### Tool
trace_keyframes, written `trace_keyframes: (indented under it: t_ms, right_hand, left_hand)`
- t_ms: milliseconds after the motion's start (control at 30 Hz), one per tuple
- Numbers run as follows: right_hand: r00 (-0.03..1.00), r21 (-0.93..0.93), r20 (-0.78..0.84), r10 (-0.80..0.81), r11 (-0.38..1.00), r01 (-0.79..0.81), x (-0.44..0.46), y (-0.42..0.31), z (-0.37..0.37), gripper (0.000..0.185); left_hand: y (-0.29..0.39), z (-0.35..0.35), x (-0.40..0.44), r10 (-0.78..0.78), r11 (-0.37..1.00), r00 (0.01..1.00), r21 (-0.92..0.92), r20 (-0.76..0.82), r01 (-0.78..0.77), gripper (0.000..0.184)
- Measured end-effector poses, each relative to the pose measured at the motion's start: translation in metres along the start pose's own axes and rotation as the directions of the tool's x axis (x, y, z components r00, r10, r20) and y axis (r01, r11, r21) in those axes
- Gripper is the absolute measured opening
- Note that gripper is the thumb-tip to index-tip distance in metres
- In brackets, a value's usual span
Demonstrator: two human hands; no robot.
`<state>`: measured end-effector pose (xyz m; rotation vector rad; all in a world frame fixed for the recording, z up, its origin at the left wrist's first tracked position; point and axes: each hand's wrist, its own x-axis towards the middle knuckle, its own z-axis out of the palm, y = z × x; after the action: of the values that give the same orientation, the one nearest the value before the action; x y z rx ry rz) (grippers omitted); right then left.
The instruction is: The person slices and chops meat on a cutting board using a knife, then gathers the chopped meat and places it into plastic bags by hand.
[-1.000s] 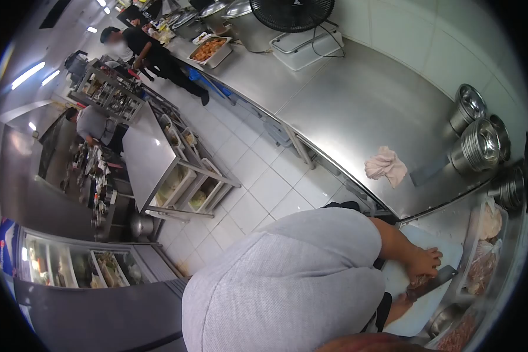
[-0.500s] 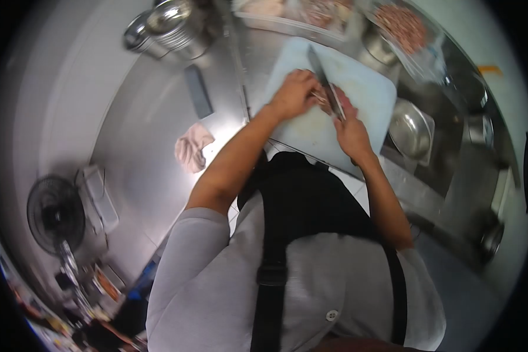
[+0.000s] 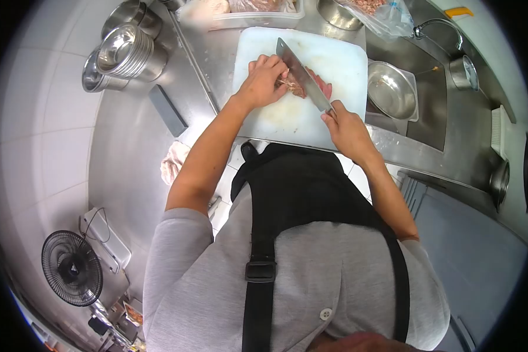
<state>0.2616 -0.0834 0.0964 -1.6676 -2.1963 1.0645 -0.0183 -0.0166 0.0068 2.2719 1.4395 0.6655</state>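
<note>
On the white cutting board (image 3: 276, 123) lies a piece of raw meat (image 3: 294, 88), brown-red in colour. My left hand (image 3: 265, 81) presses on its left part with curled fingers, which hide some of it. My right hand (image 3: 347, 130) is closed around the handle of a broad kitchen knife (image 3: 304, 75). The blade points up and to the left, crosses the meat close to my left fingertips, and shows its flat side. Right of the blade, redder meat (image 3: 321, 84) rests on the board.
A steel bowl (image 3: 391, 91) stands right of the board by the sink (image 3: 431, 111). Behind the board are a plastic tub (image 3: 258, 22) of meat and a bag of meat (image 3: 387, 14). To the left are stacked bowls (image 3: 126, 53), a dark grey block (image 3: 168, 110) and a cloth (image 3: 173, 163).
The camera view has shifted, so the board appears further left and higher. The knife's blade now shows more of its flat side. Both hands keep their holds.
</note>
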Motion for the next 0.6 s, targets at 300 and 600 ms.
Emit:
trace_keyframes:
  t_ms: [300, 600]
  right_hand:
    - [0.993, -0.02, 0.088, 0.075, 0.997, -0.073, 0.01, -0.01, -0.001, 0.042]
    - [0.999, -0.051, 0.025, -0.039, 0.998, 0.041, 0.057, 0.01, 0.039, 0.039]
  left_hand:
    - [-0.007, 0.005, 0.0, 0.032, 0.997, 0.998, -0.074, -0.052, -0.036, 0.032]
    - [-0.014, 0.007, 0.002, 0.065, 0.993, 0.997, -0.094, -0.04, -0.068, 0.034]
